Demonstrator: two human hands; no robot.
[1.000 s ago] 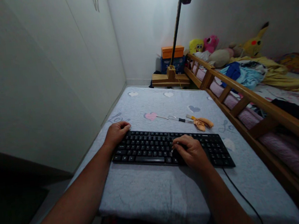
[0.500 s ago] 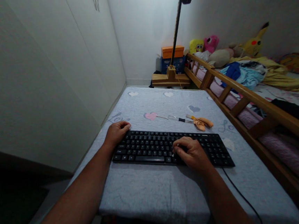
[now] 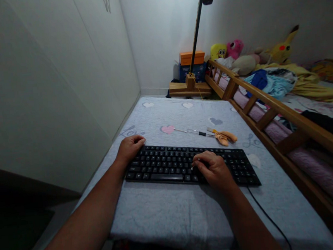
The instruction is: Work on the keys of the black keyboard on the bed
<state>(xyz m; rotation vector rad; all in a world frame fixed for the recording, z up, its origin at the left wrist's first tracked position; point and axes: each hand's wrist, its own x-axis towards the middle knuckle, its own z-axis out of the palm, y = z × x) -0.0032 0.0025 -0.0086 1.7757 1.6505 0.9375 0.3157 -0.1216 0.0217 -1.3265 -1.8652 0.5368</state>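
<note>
A black keyboard (image 3: 164, 162) lies across the cloth-covered table. My left hand (image 3: 130, 148) is closed around its upper left corner, thumb along the edge. Over the keys right of the letter block, my right hand (image 3: 212, 167) pinches a thin cotton swab (image 3: 192, 168), its white tip pointing down at the keys near the right end of the space bar. Most of the swab is hidden by my fingers. I cannot tell whether the tip touches a key.
Behind the keyboard lie a thin white stick (image 3: 180, 130), a tool with a dark handle (image 3: 202, 133), a brush (image 3: 212, 130) and a crumpled orange cloth (image 3: 225, 137). The keyboard's cable (image 3: 269, 217) runs toward me. A wooden bed rail (image 3: 269, 104) borders the right; a white wardrobe (image 3: 91, 69) stands left.
My right hand has shifted slightly up, and the swab's tip sits a little farther from me. My left hand and the keyboard stay practically where they were.
</note>
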